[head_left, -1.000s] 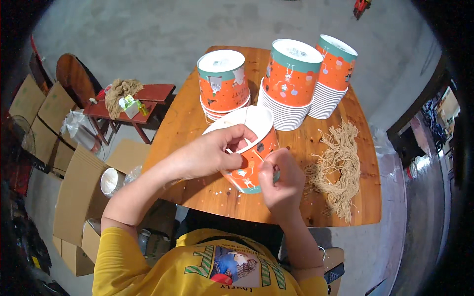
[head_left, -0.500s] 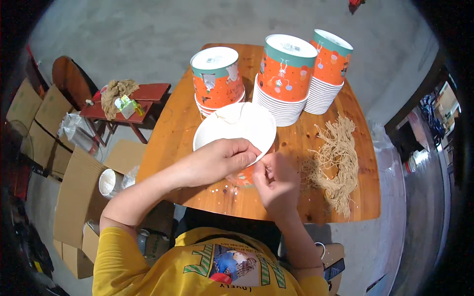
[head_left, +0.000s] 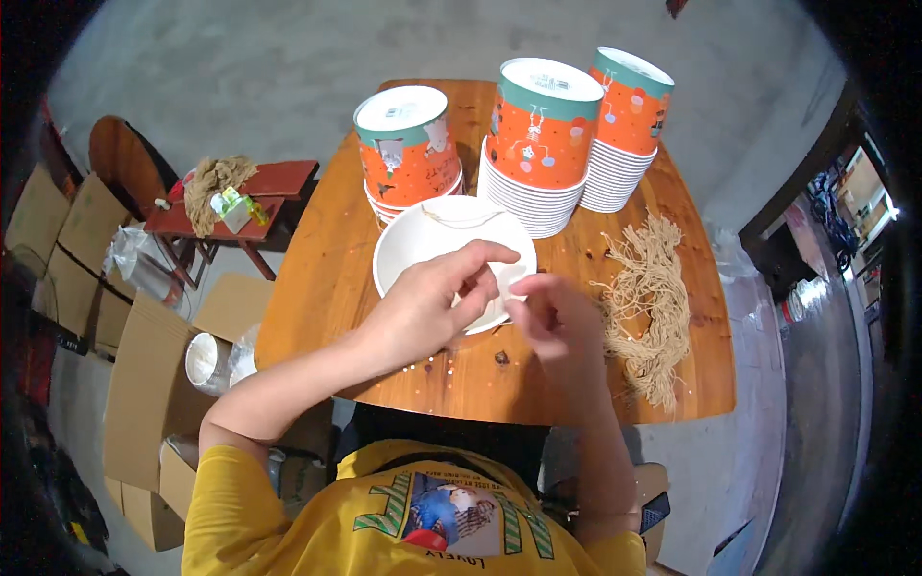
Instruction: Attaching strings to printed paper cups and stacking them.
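Note:
A white-lined paper bucket (head_left: 408, 240) rests at the middle of the table, its round mouth turned up toward me. Across the far part of its inside lies a thin tan cord (head_left: 459, 225). Over the near side of the mouth is my left hand (head_left: 437, 298), thumb and fingers curved but apart, with nothing seen in them. My right hand (head_left: 562, 322) hovers at the bucket's right rim, slightly blurred, its index finger and thumb apart. To its right lies a loose bundle of tan cords (head_left: 658, 312).
Upside-down orange and green paper buckets stand in stacks behind: a short left stack (head_left: 408, 154), a middle stack (head_left: 538, 134) and a right stack (head_left: 629, 115). All are on the wooden table (head_left: 317, 278). Cardboard boxes (head_left: 144, 384) and a red bench (head_left: 279, 182) are at the left.
Both hands have come off the bucket's rim where they were pinched together, and their fingers have parted. The bucket now sits more upright, its mouth facing me.

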